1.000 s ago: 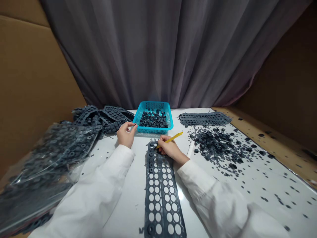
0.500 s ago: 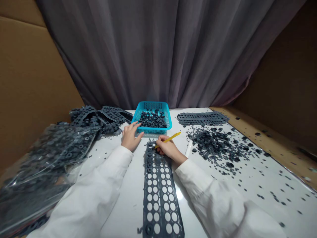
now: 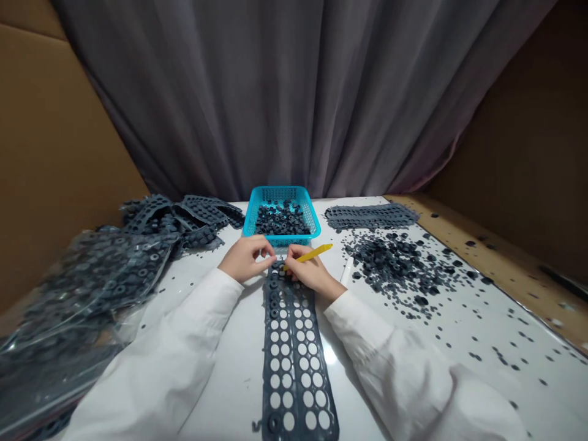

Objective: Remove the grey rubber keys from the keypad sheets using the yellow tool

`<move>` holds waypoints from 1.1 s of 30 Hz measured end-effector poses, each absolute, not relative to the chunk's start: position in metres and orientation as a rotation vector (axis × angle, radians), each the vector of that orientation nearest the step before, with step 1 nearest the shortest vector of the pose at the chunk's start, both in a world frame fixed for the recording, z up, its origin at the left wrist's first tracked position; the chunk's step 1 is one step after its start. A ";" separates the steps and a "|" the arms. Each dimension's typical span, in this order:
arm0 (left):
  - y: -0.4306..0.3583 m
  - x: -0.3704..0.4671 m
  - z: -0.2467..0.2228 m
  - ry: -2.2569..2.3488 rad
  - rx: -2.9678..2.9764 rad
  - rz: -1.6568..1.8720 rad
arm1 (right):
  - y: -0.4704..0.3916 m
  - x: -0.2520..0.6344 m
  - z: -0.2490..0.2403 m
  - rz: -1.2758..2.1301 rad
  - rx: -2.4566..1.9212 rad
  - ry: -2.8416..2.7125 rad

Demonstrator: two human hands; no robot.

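Note:
A dark rubber sheet (image 3: pixel 294 367) with rows of round holes lies lengthwise in front of me. Dark rings still sit in several holes along its left side. My right hand (image 3: pixel 309 267) is closed around a yellow pen-like tool (image 3: pixel 316 252), whose tip points down at the sheet's far end. At the far left corner of the sheet is my left hand (image 3: pixel 247 258), thumb and fingers drawn together in a pinch. Whatever is between those fingertips is too small to make out. Just beyond both hands stands a blue plastic basket (image 3: pixel 281 237) holding small dark rubber rings (image 3: pixel 282 219).
On the left lie a clear bag of rings (image 3: pixel 114 269) and crumpled perforated sheets (image 3: pixel 184 217). Flat perforated strips (image 3: pixel 372 216) rest at the back right, behind a scattered heap of dark scraps (image 3: pixel 395 263). A white stick (image 3: pixel 348 271) lies beside my right wrist.
My left hand has come from the basket's near rim to the sheet's far left corner, its spread fingers closing into a pinch. The right hand keeps the yellow tool at the sheet's far end.

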State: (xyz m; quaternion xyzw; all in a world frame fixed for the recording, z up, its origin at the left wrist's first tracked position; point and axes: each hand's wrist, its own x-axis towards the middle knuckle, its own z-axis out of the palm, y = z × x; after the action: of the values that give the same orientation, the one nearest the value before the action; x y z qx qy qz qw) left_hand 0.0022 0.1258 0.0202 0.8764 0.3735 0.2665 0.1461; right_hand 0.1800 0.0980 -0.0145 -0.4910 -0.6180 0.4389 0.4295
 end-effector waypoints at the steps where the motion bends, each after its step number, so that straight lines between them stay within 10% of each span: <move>1: 0.125 0.004 0.020 1.065 2.510 0.656 | 0.098 0.180 -0.014 1.078 -1.234 -1.526; 20: 0.122 0.011 -0.012 1.589 2.473 0.607 | 0.099 0.181 -0.007 1.056 -1.326 -1.365; 33: 0.130 0.002 0.001 1.126 2.466 0.440 | 0.094 0.172 -0.016 1.128 -1.321 -1.437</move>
State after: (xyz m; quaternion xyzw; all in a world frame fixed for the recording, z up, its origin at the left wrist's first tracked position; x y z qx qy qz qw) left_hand 0.0023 0.1301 0.0014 0.8804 0.4020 0.1570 0.1966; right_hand 0.1716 0.0938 -0.0156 -0.5291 -0.5757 0.4519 0.4294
